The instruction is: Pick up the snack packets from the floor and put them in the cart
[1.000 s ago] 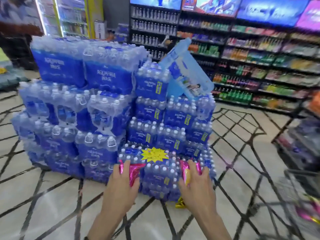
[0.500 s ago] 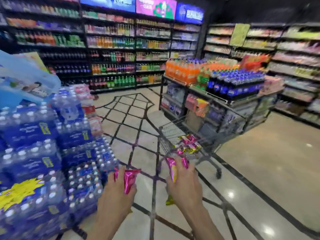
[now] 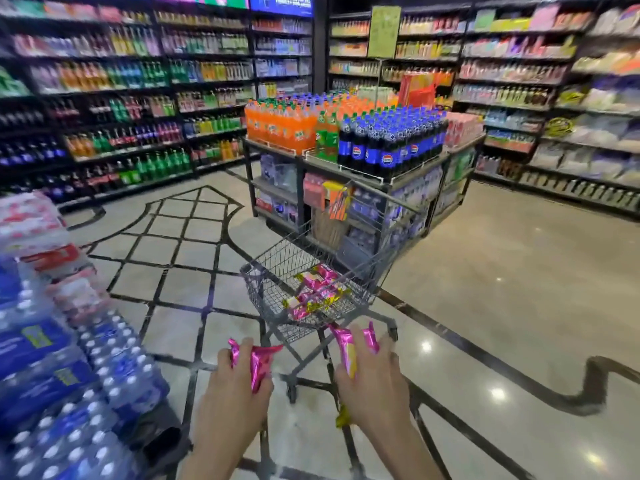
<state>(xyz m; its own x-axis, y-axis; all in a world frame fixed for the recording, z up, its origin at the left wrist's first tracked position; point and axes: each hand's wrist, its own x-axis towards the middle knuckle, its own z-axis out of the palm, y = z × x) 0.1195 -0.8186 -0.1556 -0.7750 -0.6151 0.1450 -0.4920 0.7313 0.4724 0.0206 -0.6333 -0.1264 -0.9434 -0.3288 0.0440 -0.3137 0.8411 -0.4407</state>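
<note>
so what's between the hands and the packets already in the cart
Only the cart's near wire wall, as the head view shows.

Shrink-wrapped water bottle packs (image 3: 52, 358) stacked at 8 o'clock. Display rack (image 3: 417, 172) at 12 o'clock, topped with orange soda bottles (image 3: 280, 126), green bottles (image 3: 325, 136) and cola bottles (image 3: 388, 143). Blurred drink shelves (image 3: 121, 98) from 10 to 2 o'clock. Green sign (image 3: 383, 31) at 1 o'clock. Glossy floor (image 3: 502, 271), black line pattern at 9 o'clock.
</note>
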